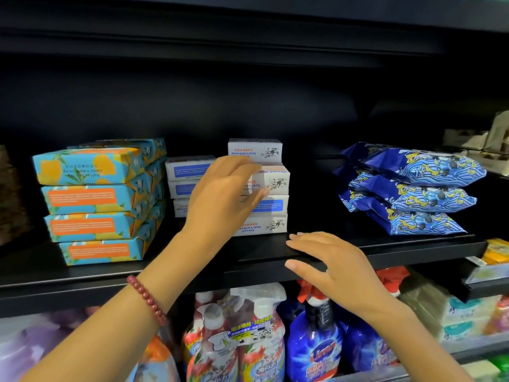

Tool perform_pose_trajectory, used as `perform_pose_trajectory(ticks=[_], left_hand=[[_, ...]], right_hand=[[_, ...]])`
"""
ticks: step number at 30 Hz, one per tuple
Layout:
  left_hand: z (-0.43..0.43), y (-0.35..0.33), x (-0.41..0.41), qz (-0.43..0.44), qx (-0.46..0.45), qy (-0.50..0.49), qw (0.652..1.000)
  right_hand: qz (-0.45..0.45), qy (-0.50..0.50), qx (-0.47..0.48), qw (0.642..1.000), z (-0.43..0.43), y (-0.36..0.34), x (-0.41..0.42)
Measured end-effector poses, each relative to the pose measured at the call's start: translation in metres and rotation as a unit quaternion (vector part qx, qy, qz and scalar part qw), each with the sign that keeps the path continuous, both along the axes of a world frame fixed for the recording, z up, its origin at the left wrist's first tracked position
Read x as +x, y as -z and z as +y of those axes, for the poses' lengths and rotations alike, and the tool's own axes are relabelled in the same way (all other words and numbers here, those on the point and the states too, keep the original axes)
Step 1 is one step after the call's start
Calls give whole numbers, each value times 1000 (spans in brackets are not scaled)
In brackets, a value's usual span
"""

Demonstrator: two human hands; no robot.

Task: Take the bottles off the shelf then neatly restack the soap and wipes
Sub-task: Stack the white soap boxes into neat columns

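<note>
Right hand (pixel 334 264) flat on shelf edge (pixel 399 257)

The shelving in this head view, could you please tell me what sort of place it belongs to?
Most likely a shop aisle for household goods. Identical boxed soap is stacked in piles on a black shelf, blue wipe packs are piled beside it, and spray cleaner bottles fill the shelf below.

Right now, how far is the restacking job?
Done: no bottles stand on the shelf; the blue-orange boxes and wipes sit in piles. In hand: the left hand is at the white soap stack, right hand on the shelf edge. Left: squaring the uneven white boxes.
</note>
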State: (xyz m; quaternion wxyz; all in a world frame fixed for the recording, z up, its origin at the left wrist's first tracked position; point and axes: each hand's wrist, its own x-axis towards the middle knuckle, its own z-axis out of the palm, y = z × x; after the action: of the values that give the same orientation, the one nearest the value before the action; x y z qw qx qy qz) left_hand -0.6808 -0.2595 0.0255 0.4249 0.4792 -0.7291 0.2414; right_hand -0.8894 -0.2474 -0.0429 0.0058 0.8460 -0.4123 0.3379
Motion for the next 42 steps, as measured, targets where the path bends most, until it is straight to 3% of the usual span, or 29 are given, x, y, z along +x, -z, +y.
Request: perform_pose_trajectory(ticks=[3, 5, 8, 11, 16, 20, 23, 29, 34, 42], left_hand=[[28, 10, 20, 23, -23, 5, 999], [49, 24, 36, 42, -19, 0, 999], [76, 47, 58, 75, 10, -15, 997], [90, 65, 77, 83, 34, -39, 995], [99, 80, 99, 93, 66, -64, 991], [98, 80, 103, 100, 67, -54, 991], [98, 79, 105, 114, 76, -44, 990], [98, 80, 104, 114, 63, -51, 990], [97, 83, 104, 101, 58, -56, 992], [97, 85, 106, 85, 52, -54, 994]], right_hand=[[-101, -25, -9, 995, 0, -2, 5], [-178, -41, -61, 981, 3, -10, 15], [-220, -65, -141, 963, 11, -33, 45], [-191, -94, -170, 962, 11, -55, 87], [-112, -100, -143, 978, -7, -77, 158], [8, 2, -60, 998, -28, -86, 197], [69, 80, -60, 993, -40, -81, 211], [93, 119, -104, 983, -49, -69, 218], [42, 144, -147, 978, -50, -69, 221], [44, 142, -234, 961, -43, -69, 221]])
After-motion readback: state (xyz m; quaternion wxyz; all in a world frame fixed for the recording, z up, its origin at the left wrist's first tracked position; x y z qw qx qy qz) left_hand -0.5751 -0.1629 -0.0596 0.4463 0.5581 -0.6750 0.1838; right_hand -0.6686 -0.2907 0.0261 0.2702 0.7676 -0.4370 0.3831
